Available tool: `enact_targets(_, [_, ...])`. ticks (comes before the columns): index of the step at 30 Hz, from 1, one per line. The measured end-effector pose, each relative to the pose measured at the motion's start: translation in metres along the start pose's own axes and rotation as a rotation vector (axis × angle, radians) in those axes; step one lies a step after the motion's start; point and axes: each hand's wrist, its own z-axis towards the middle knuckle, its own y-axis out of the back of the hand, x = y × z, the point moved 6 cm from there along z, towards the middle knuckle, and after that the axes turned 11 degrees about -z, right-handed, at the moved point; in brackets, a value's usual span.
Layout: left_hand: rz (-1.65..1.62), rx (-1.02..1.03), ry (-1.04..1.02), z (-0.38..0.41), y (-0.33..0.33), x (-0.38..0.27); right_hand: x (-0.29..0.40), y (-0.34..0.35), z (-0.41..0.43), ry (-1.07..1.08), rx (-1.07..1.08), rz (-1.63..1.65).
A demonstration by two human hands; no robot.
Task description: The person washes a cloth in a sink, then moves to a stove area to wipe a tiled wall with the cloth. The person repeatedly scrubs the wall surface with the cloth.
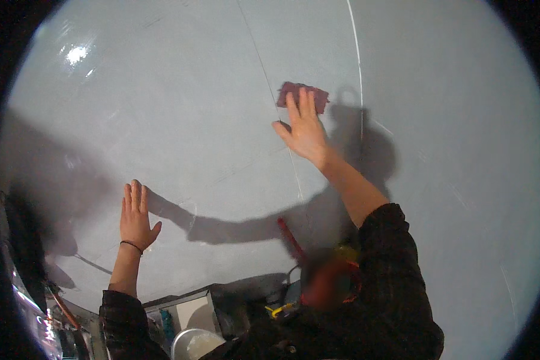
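A maroon abrasive pad (pixel 281 95) lies flat against a light grey, partly glossy panel (pixel 198 99). My right hand (pixel 306 132) presses it there, with the fingers spread over the pad and the thumb out to the left on the bare panel. A thin dark seam runs down past the pad's left edge. Lower and to the left, my left hand (pixel 136 225) is flat at the panel with nothing in it. Its fingers lie nearly together and point up, the thumb stands apart, and a thin dark band circles the wrist.
Below the panel, a white round container (pixel 198 344) is near a framed pale board (pixel 193 312). A red stick-like handle (pixel 291 238) and a yellow object (pixel 279 310) show near my body. Cluttered items (pixel 67 333) fill the lower left. A white line (pixel 357 58) crosses the panel.
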Motion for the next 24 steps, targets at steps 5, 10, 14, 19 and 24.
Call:
enact_targets(5, [-0.048,-0.061,-0.032,0.008,0.003,-0.010,-0.071,0.071,0.200,-0.015,-0.211,-0.031])
enact_targets(10, [-0.054,-0.077,-0.016,-0.006,0.011,0.002,-0.052,0.019,0.102,-0.136,0.004,-0.094])
enact_targets(14, [-0.086,-0.096,-0.035,0.000,0.003,0.001,-0.057,0.012,0.085,-0.006,0.035,-0.127])
enact_targets(19, [-0.102,-0.093,-0.019,0.005,0.004,-0.007,-0.122,0.101,0.277,-0.215,-0.229,0.188])
enact_targets(24, [-0.131,-0.172,-0.054,-0.003,0.002,0.005,-0.111,0.044,0.107,-0.056,-0.353,-0.196])
